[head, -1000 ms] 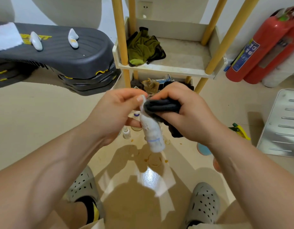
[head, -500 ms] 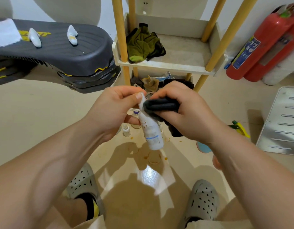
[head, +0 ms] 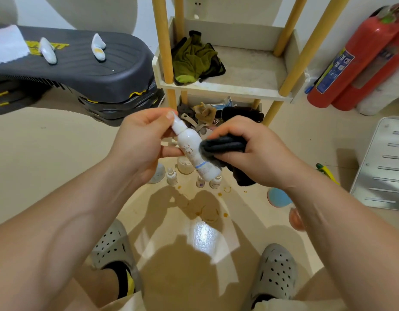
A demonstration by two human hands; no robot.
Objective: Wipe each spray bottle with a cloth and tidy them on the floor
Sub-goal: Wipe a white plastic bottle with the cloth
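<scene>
My left hand (head: pixel 140 140) pinches the cap end of a white spray bottle (head: pixel 191 145), which tilts down to the right and carries brown stains and a blue band. My right hand (head: pixel 250 151) grips a folded dark cloth (head: pixel 223 146) and presses it against the bottle's right side. Three small spray bottles (head: pixel 172 175) (head: pixel 200 181) (head: pixel 215 181) stand on the floor below, partly hidden by the held bottle. Orange-brown spots and ring marks (head: pixel 207 212) stain the floor near them.
A wooden shelf unit (head: pixel 227 88) holding a green rag (head: pixel 194 59) stands ahead, with clutter underneath. Grey step platforms (head: pixel 77 70) lie left, red fire extinguishers (head: pixel 360 63) right, a metal rack (head: pixel 382 162) far right. Round lids (head: pixel 278 197) lie on the floor. My grey clogs (head: pixel 113 245) (head: pixel 274 270) are below.
The cloth has slid from the bottle's neck down to its body, uncovering the cap and upper part. The bottle now tilts more to the right.
</scene>
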